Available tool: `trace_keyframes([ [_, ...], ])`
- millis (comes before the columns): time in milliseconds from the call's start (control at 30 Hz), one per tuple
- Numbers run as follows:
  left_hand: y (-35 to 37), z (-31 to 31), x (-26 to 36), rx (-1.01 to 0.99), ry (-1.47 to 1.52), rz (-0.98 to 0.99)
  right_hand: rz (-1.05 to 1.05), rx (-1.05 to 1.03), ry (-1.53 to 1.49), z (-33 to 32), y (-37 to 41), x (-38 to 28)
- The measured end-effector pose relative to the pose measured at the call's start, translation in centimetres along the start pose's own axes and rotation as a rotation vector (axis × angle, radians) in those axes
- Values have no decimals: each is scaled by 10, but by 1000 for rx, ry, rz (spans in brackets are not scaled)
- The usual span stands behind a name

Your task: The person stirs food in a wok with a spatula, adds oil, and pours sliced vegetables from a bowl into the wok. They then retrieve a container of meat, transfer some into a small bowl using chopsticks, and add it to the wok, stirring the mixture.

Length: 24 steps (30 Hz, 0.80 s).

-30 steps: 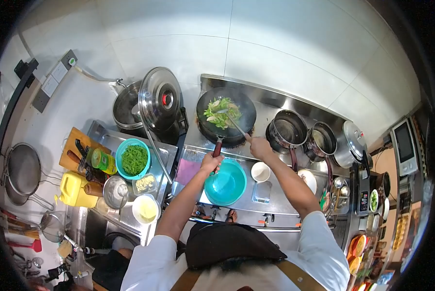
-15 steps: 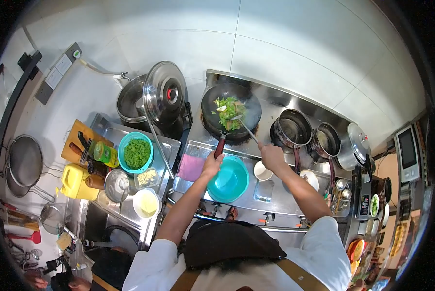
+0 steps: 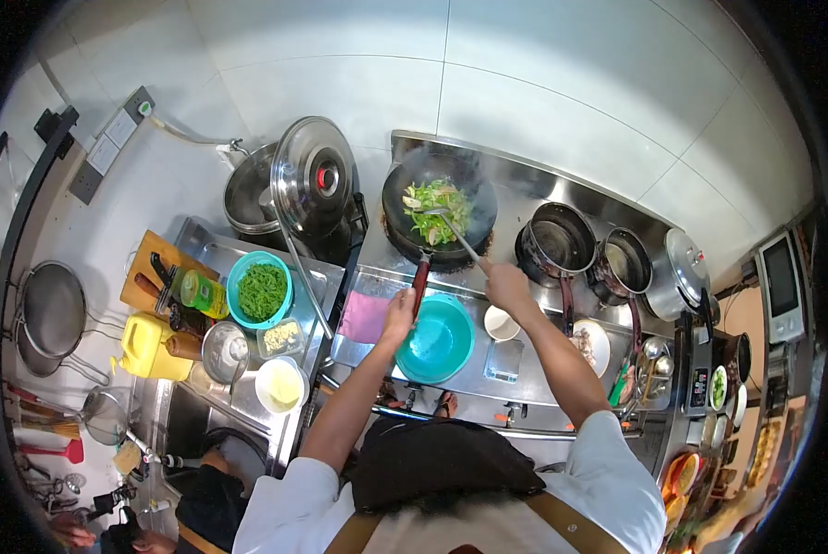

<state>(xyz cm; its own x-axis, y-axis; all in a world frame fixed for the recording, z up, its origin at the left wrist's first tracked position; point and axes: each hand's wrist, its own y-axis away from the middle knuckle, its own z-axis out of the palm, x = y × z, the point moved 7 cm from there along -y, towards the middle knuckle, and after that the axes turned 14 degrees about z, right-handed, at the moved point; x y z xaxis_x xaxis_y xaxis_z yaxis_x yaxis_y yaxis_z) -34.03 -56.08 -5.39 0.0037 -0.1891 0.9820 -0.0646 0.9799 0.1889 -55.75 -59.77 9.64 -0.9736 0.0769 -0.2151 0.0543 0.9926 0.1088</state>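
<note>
My left hand [image 3: 399,317] is closed around the dark red handle [image 3: 420,282] of a black wok [image 3: 400,180] on the stove. Sliced green vegetables with pale pieces [image 3: 446,198] lie in the wok, and steam rises from it. Closed on the shaft of a long metal spatula [image 3: 465,246], my right hand [image 3: 506,288] holds the tool's head among the vegetables. A turquoise basin [image 3: 437,346] sits just below the wok handle, near my left hand. A white cup [image 3: 502,323] stands under my right forearm.
Two dark saucepans [image 3: 562,242] [image 3: 624,263] and a pressure cooker [image 3: 680,275] stand on the right. At left are a lidded stockpot [image 3: 314,180], a bowl of chopped greens [image 3: 262,291] and a yellow jug [image 3: 146,343]. Another person's dark sleeve [image 3: 216,503] shows at the sink.
The spatula head has shifted slightly left and up, and my right hand has moved a little left. The vegetables are spread differently, with more steam. My left hand keeps the wok handle.
</note>
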Motion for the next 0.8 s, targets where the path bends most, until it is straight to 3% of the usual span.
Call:
trace_keyframes([
  [67,18,-41,-9,223,-170,355,55,-69,84,-24,21,2],
  [133,64,-79,-18,302,-427,230,36,-65,108,-8,21,12],
  [200,107,-96,-85,221,-713,160,31,-65,131,6,21,21],
  [267,153,-81,-114,6,-767,272,59,-33,4,3,13,27],
  [300,160,-73,-144,-206,-810,133,60,-25,8,-6,10,27],
  [367,183,-54,-157,-426,-1057,489,47,-1,-47,-23,23,28],
  [433,180,-52,-175,-509,-1039,465,-3,69,-25,-18,16,35],
  [533,179,-40,-178,-626,-1071,404,318,-33,-591,5,-1,59],
  [567,176,-39,-187,-666,-1125,355,383,-39,-627,9,-1,56],
  [600,176,-38,-183,-615,-1131,493,426,-67,-724,15,0,51],
  [633,174,-37,-180,-614,-1129,496,471,-96,-823,23,0,50],
  [700,175,-32,-184,-756,-1216,443,468,-160,-886,35,-2,46],
  [800,176,-31,-169,-796,-1269,502,455,-211,-876,27,-2,42],
])
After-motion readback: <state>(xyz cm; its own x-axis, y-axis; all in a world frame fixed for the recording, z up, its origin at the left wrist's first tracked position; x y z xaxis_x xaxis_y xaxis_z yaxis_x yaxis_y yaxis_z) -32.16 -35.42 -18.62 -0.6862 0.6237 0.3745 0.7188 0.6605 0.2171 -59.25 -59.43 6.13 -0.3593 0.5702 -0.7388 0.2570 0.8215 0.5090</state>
